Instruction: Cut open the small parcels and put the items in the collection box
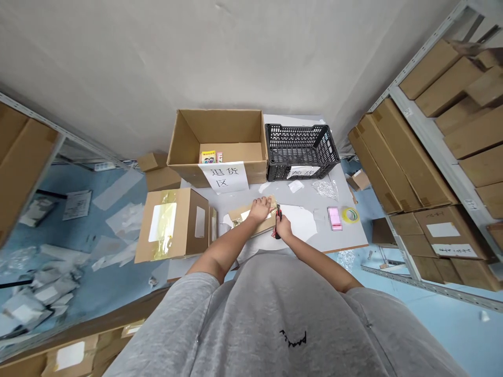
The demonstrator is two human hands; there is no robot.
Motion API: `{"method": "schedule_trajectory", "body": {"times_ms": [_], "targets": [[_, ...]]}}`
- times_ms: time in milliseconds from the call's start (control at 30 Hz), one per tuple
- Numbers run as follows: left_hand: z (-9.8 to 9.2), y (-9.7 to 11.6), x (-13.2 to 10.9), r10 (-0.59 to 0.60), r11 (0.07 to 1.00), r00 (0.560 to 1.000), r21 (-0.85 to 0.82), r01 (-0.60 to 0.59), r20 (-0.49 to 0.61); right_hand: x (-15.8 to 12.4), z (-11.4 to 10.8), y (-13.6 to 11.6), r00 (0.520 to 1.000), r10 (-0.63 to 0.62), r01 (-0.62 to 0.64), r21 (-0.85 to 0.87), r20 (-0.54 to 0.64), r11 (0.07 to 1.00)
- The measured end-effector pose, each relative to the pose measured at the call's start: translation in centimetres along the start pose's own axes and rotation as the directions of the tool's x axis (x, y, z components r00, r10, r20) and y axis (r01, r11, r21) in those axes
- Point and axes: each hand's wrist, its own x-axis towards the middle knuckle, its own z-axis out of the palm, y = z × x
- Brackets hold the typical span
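Observation:
On the table before me lies a small cardboard box (242, 213) with clear tape and a white label. My left hand (259, 209) is closed over its upper right part, fingers bent toward the far edge. My right hand (283, 228) is wrapped round a red and black box cutter (279, 215), held upright at the box's right end. Its blade is too small to make out. White paper (304, 220) lies under and beside the box.
Behind stand a large open carton (220, 118) with small packs inside and a black plastic crate (302, 170). A taped carton (178, 225) is at left. Pink packs (335, 218) and a tape roll (350, 214) lie right. Shelves (424, 120) with boxes flank the table.

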Motion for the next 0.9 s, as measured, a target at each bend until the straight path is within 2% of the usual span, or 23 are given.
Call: {"method": "schedule_trajectory", "body": {"times_ms": [533, 700, 900], "targets": [[-0.9, -0.2, 0.4, -0.008, 0.999, 0.998, 0.042, 0.005, 0.056, 0.4, 0.3, -1.1, 1.000, -0.012, 0.012, 0.004, -0.005, 1.000], [-1.4, -0.1, 0.7, 0.004, 0.988, 0.994, 0.153, -0.020, 0.107, 0.0, 0.2, -0.3, 1.000, -0.023, 0.023, -0.016, 0.010, 1.000], [-1.5, 0.7, 0.1, -0.011, 0.980, 0.994, 0.199, -0.011, 0.109, 0.6, 1.0, -1.8, 1.000, 0.011, -0.011, -0.007, -0.022, 1.000]]}}
